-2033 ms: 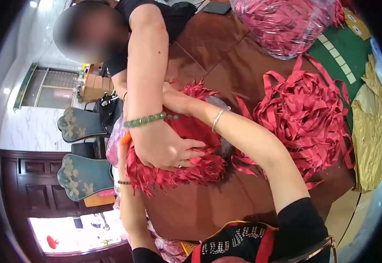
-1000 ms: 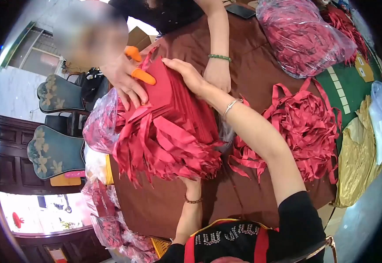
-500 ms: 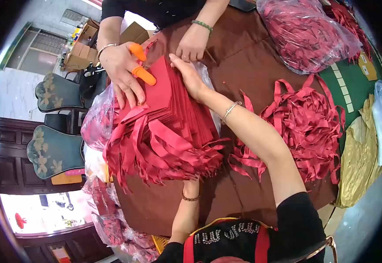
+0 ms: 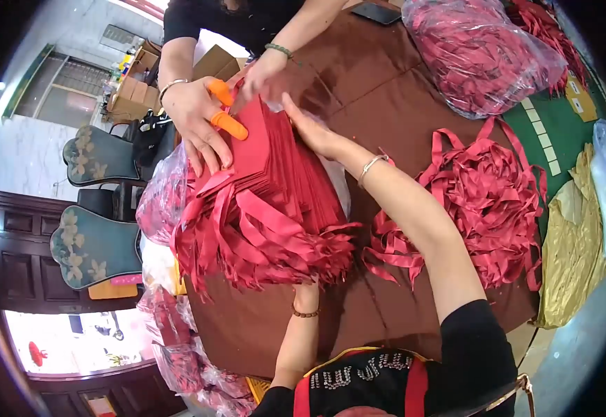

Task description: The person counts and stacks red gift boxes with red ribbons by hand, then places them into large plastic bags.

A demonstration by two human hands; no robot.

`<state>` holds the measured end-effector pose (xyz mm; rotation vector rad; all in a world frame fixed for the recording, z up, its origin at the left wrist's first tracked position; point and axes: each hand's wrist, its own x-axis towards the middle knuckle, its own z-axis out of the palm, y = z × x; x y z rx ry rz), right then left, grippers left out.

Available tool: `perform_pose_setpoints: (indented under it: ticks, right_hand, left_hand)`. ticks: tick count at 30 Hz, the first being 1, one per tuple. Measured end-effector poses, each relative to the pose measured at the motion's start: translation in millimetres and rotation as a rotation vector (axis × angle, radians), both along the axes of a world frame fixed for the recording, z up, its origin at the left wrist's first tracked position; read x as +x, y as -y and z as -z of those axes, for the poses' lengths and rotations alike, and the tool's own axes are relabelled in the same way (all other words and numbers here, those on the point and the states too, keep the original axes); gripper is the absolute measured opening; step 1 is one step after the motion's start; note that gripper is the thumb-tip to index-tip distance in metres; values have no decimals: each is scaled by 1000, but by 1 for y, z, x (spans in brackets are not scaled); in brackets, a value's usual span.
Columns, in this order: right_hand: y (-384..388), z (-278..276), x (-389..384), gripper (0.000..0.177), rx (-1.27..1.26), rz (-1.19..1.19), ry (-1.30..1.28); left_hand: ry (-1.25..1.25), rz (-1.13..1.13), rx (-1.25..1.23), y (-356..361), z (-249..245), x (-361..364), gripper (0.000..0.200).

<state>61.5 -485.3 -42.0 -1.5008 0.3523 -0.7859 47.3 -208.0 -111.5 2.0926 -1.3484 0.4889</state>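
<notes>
A thick stack of flat red bags point(image 4: 251, 153) stands on the brown-covered table, its red ribbon handles point(image 4: 268, 240) spilling over the near side. My right hand point(image 4: 310, 131) lies stretched flat along the right side of the stack, fingers extended. My left hand point(image 4: 308, 288) reaches under the hanging ribbons; its fingers are hidden there. Across the table, a co-worker's hand point(image 4: 195, 115) with orange finger covers point(image 4: 228, 125) presses on top of the stack. That person's other hand point(image 4: 265, 73), smeared by motion, is at the far edge of the stack.
A loose heap of red ribbons point(image 4: 484, 205) lies to the right. Behind it is a clear plastic bag point(image 4: 484, 55) full of red ribbon. A gold plastic bag point(image 4: 570, 243) hangs at the right edge; a phone point(image 4: 376, 12) rests at the back. Chairs point(image 4: 98, 243) stand at left.
The co-worker's braceleted hand has moved left, from beside my right fingertips to the far edge of the stack. My hands have barely shifted; the view has tilted slightly.
</notes>
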Motion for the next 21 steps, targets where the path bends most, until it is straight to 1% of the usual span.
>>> perform_pose_setpoints:
  ticks: [1, 2, 4, 6, 7, 8, 9, 11, 12, 13, 14, 15, 16, 17, 18, 19, 20, 21]
  right_hand:
    - [-5, -20, -14, 87, 48, -83, 66]
    - [-2, -18, -14, 87, 53, -80, 66]
    - [10, -19, -12, 86, 350, -442, 92]
    - [12, -10, -7, 82, 379, -401, 102]
    - [13, 0, 1, 83, 275, -310, 121]
    - [14, 11, 8, 85, 173, -220, 137]
    - [11, 13, 9, 85, 178, -222, 135]
    - [6, 14, 11, 83, 92, -42, 101]
    - [-1, 7, 4, 83, 94, -42, 101]
    - [-11, -7, -8, 81, 196, -30, 29]
    - [-16, -17, -14, 79, 295, -18, -42]
    - [-18, -14, -10, 80, 205, 91, 50]
    - [-21, -10, -7, 80, 204, 91, 48]
    - [-26, -5, -6, 81, 318, 29, 103]
    - [-28, -2, -7, 81, 429, -32, 158]
    - [-28, 1, -7, 81, 426, -27, 155]
    - [-28, 6, -6, 81, 445, -52, 202]
    - [-28, 9, -4, 82, 462, -80, 248]
  left_hand:
    - [-31, -10, -11, -1, 0, 0, 41]
    - [-30, -8, -6, -2, 1, 1, 41]
    - [130, -8, 55, -6, 9, 8, 40]
    - [289, -13, 119, -12, 19, 14, 38]
    - [367, -16, 154, -15, 21, 16, 38]
    - [364, -17, 161, -18, 24, 15, 38]
    - [290, -28, 161, -21, 26, 14, 38]
    - [149, -44, 153, -23, 28, 14, 40]
    - [78, -53, 149, -24, 29, 14, 41]
    - [7, -61, 148, -27, 30, 15, 41]
    - [7, -63, 148, -28, 32, 20, 41]
    - [265, -28, 135, -26, 32, 27, 40]
    - [519, 7, 123, -26, 32, 30, 39]
    - [911, -199, 326, -29, 35, 26, 39]
    - [906, -196, 322, -39, 86, 43, 39]
    - [640, -190, 413, -62, 133, 62, 37]
    - [374, -179, 498, -118, 158, 113, 36]
    - [372, -176, 494, -116, 158, 112, 36]
